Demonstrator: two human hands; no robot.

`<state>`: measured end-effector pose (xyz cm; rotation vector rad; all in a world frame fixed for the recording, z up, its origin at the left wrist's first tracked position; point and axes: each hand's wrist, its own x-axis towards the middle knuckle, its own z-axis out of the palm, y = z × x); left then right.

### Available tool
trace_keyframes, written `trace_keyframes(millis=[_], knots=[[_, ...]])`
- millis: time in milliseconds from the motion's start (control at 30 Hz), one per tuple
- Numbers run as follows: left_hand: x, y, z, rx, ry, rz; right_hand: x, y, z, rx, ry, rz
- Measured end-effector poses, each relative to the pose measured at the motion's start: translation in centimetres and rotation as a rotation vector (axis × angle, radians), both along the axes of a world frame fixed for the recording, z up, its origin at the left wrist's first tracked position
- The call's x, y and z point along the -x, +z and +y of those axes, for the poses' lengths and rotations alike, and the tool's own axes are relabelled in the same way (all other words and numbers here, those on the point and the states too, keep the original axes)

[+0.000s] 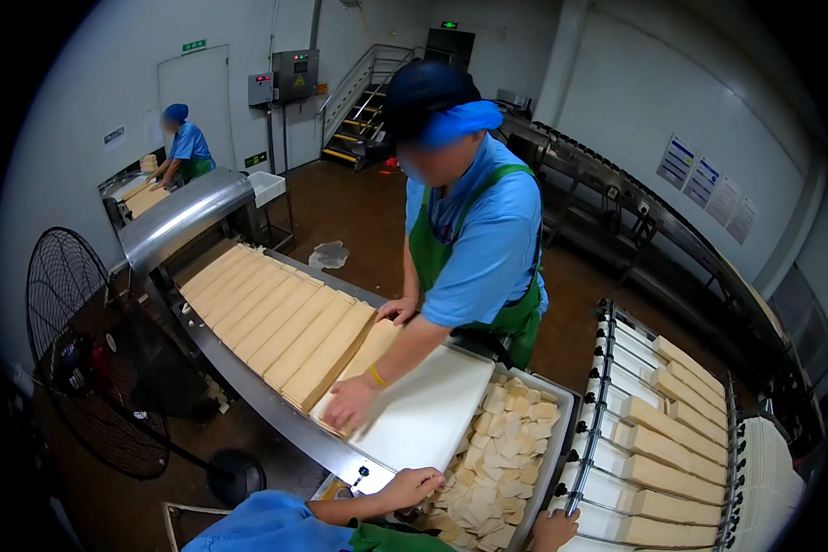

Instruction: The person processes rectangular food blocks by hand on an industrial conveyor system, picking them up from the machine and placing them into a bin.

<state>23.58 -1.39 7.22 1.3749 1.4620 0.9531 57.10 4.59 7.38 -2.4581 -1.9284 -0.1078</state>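
My left hand (pixel 412 486) rests at the corner of the white conveyor board (pixel 424 397), beside the bin, its fingers curled; whether it grips the edge is unclear. My right hand (pixel 555 530) is at the lower end of the metal side rail (pixel 583 441) of the lane conveyor, partly cut off by the frame. A plastic bin (pixel 559 435) full of loose pale dough-like pieces (pixel 504 448) lies between my hands. Stacked pale sheets (pixel 283 310) lie in rows on the belt at the left. Long pale stacks (pixel 676 469) sit in the lanes at the right.
A co-worker (pixel 483 228) in blue and green stands across the belt, both hands on a stack. Another person (pixel 190 145) works at the far left. A floor fan (pixel 96 352), a metal machine hood (pixel 186 214), stairs (pixel 359 124) and a long conveyor (pixel 635 200) stand around.
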Motion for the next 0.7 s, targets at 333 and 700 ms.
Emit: trace_keyframes(millis=[333,700], knots=[[4.3,-1.0,-0.1,-0.093,0.359,-0.052,-0.4,-2.4,0.5,-0.121,-0.089,0.143],[6.0,-1.5,0.1,-0.124,0.349,-0.106,-1.0,-3.9,0.6,-0.248,-0.093,0.176]])
